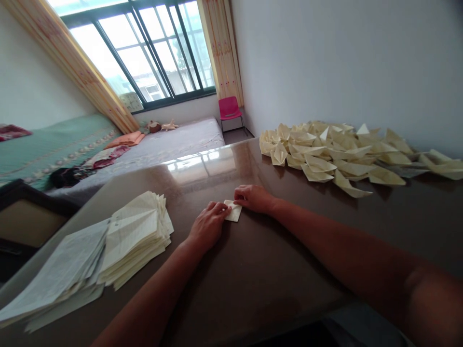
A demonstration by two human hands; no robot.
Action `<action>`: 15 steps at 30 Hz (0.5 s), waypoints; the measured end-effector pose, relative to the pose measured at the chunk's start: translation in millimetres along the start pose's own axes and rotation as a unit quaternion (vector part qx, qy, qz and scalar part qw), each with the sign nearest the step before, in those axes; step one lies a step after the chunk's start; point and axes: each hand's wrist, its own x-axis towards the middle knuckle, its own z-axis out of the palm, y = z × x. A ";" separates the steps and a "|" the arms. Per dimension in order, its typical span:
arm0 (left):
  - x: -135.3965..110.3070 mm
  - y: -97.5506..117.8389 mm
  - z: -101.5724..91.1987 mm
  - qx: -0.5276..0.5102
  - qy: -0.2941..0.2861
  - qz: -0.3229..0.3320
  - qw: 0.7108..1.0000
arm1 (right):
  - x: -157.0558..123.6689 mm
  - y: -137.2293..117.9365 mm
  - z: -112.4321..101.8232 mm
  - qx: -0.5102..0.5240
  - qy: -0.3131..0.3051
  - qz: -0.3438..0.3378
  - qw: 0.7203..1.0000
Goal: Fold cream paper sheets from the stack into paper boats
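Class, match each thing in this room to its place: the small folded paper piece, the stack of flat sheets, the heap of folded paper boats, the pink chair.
Things
1. small folded cream paper piece
2. stack of flat cream paper sheets
3. heap of folded cream paper boats
4. pink chair

Places
A. on the floor beside the patterned curtain
B. touched by the left hand and right hand
C. on the left side of the dark brown table
D. on that table's right side

Pairs: 1-B, 2-C, 3-D, 4-A
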 end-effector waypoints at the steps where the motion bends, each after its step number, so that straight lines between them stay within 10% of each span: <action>1: -0.3 0.1 -0.5 0.000 -0.004 -0.002 1.000 | 0.9 -0.5 -0.1 -0.001 -0.012 0.014 1.000; 15: -11.2 -14.5 0.4 -0.092 0.042 0.040 0.994 | -2.0 -14.4 -4.7 -0.019 -0.053 0.085 0.995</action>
